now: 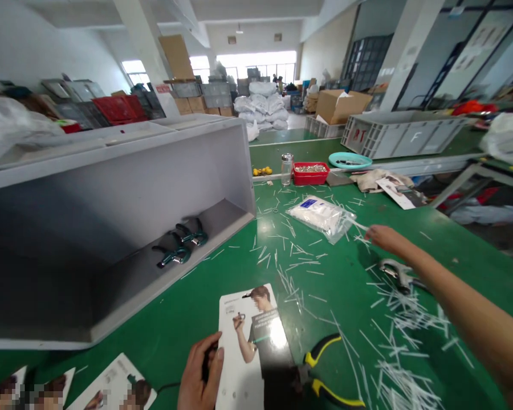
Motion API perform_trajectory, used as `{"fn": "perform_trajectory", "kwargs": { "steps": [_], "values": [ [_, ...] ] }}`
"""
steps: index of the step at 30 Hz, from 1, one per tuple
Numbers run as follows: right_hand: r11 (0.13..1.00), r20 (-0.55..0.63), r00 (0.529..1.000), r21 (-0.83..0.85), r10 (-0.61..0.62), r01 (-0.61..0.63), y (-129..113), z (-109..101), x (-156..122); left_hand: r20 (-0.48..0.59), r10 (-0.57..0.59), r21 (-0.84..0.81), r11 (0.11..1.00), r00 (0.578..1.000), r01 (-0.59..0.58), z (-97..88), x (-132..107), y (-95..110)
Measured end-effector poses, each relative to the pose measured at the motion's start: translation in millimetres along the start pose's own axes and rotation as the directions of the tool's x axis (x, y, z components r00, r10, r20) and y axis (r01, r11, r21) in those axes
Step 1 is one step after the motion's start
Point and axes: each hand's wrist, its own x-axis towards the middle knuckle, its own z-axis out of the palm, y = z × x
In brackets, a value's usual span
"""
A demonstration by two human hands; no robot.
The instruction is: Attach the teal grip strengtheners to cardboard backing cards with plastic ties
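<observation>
Nearest you, your left hand (200, 371) pinches the left edge of a printed card (240, 356) between thumb and fingers, the card standing just above the green table (196, 310) at the bottom centre. More cards (106, 390) lie at the lower left, cut off by the view's edge. Just right of your card are yellow-and-black pliers (324, 348), handles spread; you cannot tell whether their dark jaws touch it. Further right, white strips (404, 384) lie in a loose heap, and a grey clamp (395, 273) sits at its far end, below your right forearm. To your left a big grey bin (162, 165) rests on its side, two dark green clamps (175, 255) inside near its lower edge. Farther out, your right hand (378, 238) has its fingers pressed together on one white strip (357, 224), which reaches to the right end of a clear bag (322, 218); more strips are scattered around the bag. Beyond it stand a glass jar (286, 169) and a red tray (310, 174) of small metal parts, with a turquoise dish (334, 157) to their right. Grey crates (404, 136) come next, then piled white sacks (263, 105) at the back.
</observation>
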Motion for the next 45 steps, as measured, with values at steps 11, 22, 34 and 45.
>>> {"fn": "perform_trajectory", "kwargs": {
  "steps": [11,22,34,45],
  "values": [
    [0.879,0.383,0.791,0.214,-0.477,0.427,-94,72,-108,0.026,-0.075,-0.140,0.987,0.997,0.077,3.1,-7,3],
    [0.813,0.217,0.790,0.034,-0.574,0.581,-133,77,-126,0.052,-0.054,-0.204,0.977,0.997,0.063,-10.2,6,9],
    [0.757,0.235,0.753,-0.094,-0.614,0.647,-197,97,-128,0.188,-0.324,-0.478,0.794,0.927,0.375,-47.3,5,21],
    [0.731,0.308,0.735,-0.153,-0.604,0.665,-208,104,-123,0.373,-0.268,-0.609,0.652,0.888,0.452,-29.7,10,17]
  ]
}}
